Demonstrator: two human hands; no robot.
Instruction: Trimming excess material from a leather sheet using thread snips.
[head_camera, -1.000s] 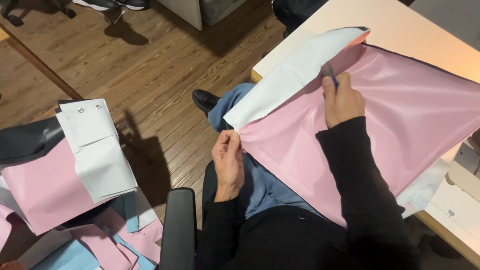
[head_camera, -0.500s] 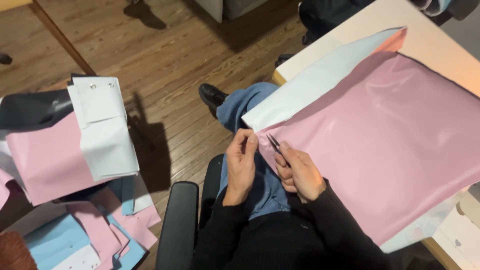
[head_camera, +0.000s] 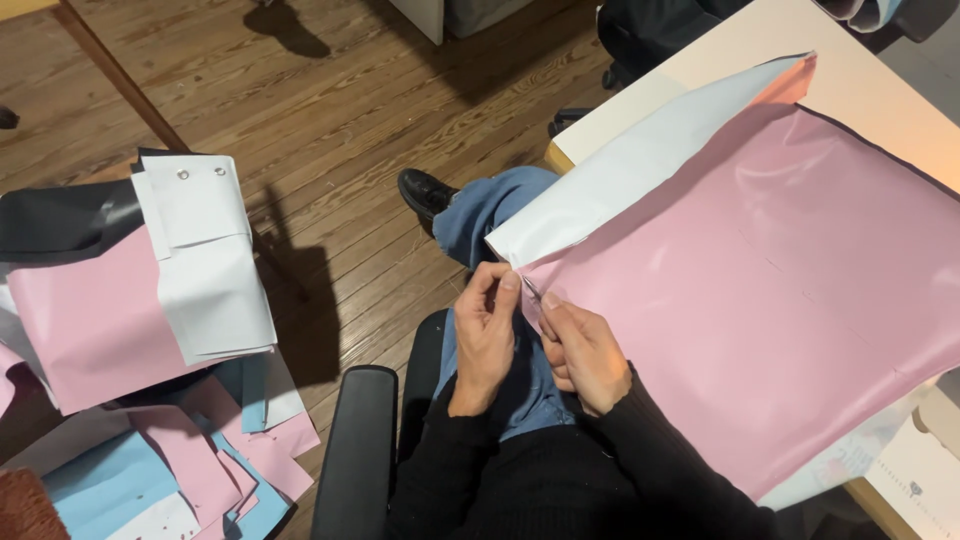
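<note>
While I am looking down at my lap, I am seeing no box or bin holding anything; the nearest thing to a container is the pink sheet (head_camera: 760, 300), which is lying over the table (head_camera: 700, 80) edge and hanging down to my knees, with its white flap (head_camera: 640, 160) folded back along the upper left. My left hand (head_camera: 487, 335) is pinching the sheet's lower left corner between thumb and fingertips, fingers pressed together. My right hand (head_camera: 583, 352) is closing around small scissors (head_camera: 530, 290), whose tip is touching the sheet's edge just beside the left fingers. On the floor to my left, a stack (head_camera: 140, 290) of pink, white and black sheets is resting above loose pink and blue scraps (head_camera: 170, 470). Compared with half a second ago, both hands are sitting in nearly the same spot at the corner, the right one drawn slightly closer to the left, and the sheet is lying as before.
</note>
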